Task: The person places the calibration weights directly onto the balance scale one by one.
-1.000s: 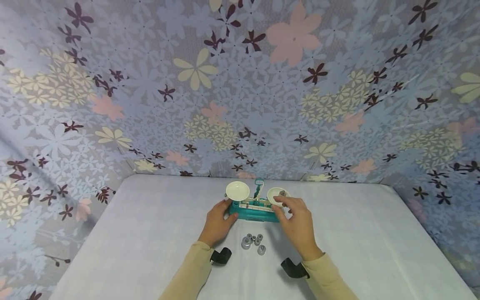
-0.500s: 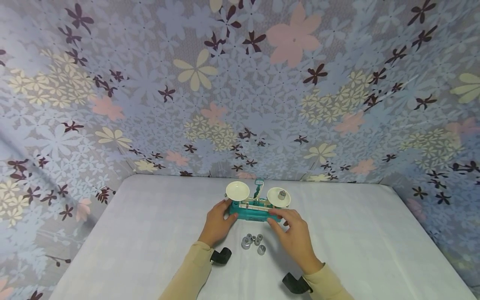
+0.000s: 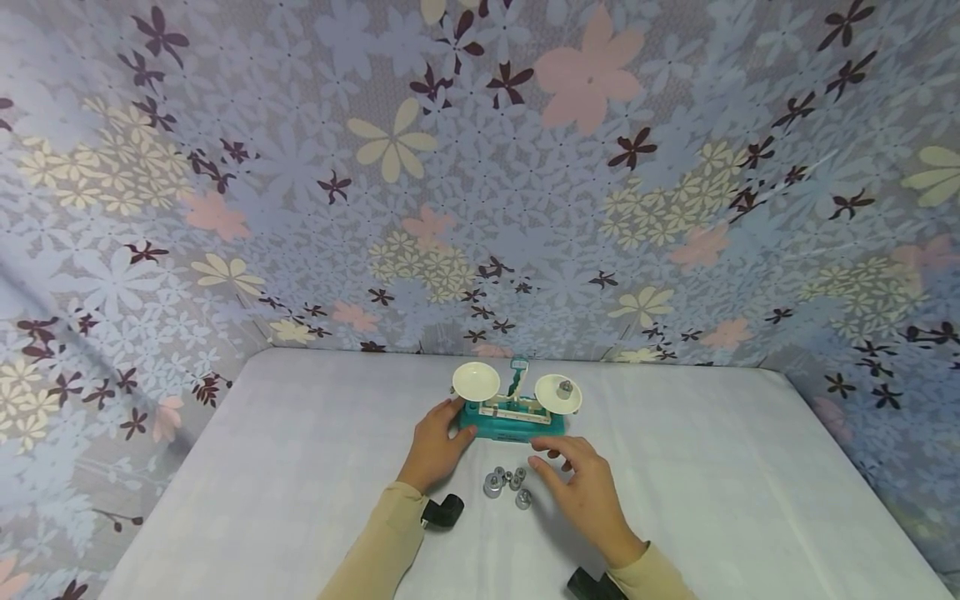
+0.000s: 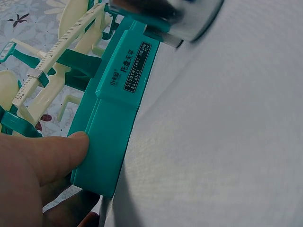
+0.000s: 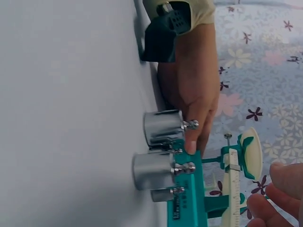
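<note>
A green tray balance [image 3: 513, 427] stands on the table, with a cream left pan [image 3: 476, 380] and right pan [image 3: 550, 400]. My left hand [image 3: 435, 446] grips the left end of its base, thumb [image 4: 71, 149] across the front and fingers partly hidden behind. One metal weight [image 3: 565, 389] sits on the right pan; the left pan holds nothing. Several knobbed silver weights [image 5: 154, 171] are clustered before the balance, with another weight [image 3: 523, 499] a little apart. To the right of these, my right hand [image 3: 583, 487] hovers, thumb and fingers apart, holding nothing.
The balance stands toward the back of a white-covered table [image 3: 300, 467], near a flower-patterned backdrop [image 3: 450, 208]. Black wrist cameras [image 3: 444, 512] stick out inward from both wrists. A metal rider [image 4: 38, 75] sits on the balance's graduated beam.
My right hand has left the weight on the right pan and drawn back toward the front, down beside the clustered weights. The left hand and the balance have stayed put.
</note>
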Action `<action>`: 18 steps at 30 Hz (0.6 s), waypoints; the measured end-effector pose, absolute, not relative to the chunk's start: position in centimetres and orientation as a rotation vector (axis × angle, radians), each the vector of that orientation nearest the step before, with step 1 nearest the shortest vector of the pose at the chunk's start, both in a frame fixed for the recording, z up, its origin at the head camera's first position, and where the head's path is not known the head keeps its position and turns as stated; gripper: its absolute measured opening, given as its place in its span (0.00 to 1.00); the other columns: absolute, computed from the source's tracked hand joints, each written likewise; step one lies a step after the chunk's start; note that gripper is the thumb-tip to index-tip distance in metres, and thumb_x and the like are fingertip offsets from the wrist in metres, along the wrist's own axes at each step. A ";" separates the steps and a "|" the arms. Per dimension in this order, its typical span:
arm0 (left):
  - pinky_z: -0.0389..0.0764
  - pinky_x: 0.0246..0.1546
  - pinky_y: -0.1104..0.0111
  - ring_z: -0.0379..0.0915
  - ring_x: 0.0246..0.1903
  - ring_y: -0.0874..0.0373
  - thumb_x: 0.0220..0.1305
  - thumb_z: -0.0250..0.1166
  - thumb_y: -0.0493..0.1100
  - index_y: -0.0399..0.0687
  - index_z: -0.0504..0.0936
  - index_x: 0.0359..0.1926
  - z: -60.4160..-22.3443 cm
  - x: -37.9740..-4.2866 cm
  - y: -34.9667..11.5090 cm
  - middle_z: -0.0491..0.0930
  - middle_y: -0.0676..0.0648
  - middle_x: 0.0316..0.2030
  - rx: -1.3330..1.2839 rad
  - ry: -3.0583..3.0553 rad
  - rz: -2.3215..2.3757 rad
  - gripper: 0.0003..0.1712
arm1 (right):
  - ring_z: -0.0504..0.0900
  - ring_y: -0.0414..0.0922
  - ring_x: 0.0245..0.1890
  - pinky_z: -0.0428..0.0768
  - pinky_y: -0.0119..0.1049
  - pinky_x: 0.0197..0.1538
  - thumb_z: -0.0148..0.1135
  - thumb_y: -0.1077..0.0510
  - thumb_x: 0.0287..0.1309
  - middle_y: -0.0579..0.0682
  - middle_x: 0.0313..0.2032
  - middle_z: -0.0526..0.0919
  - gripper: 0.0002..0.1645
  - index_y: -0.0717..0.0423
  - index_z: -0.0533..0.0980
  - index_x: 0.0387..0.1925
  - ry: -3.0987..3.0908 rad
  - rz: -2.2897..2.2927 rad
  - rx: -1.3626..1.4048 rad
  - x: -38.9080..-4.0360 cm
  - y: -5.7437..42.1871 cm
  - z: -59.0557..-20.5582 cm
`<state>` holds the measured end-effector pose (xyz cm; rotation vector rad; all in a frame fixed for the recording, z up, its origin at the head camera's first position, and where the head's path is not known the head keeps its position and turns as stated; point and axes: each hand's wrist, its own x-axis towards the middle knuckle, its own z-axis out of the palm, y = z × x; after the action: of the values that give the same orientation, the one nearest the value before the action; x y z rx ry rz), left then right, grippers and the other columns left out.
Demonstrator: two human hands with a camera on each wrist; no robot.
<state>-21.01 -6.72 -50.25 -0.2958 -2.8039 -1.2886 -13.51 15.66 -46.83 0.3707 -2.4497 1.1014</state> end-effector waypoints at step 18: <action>0.62 0.70 0.44 0.61 0.70 0.38 0.70 0.64 0.45 0.38 0.69 0.71 -50.5 -21.1 -6.7 0.70 0.34 0.68 -0.261 -2.826 -1.288 0.32 | 0.77 0.38 0.34 0.77 0.32 0.36 0.76 0.60 0.54 0.36 0.37 0.84 0.13 0.47 0.86 0.42 -2.649 1.283 0.252 -12.1 15.9 -48.0</action>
<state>-21.05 -6.70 -50.47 -0.2608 -2.8259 -1.2875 -12.15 15.86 -48.04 0.2517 -2.6488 1.2831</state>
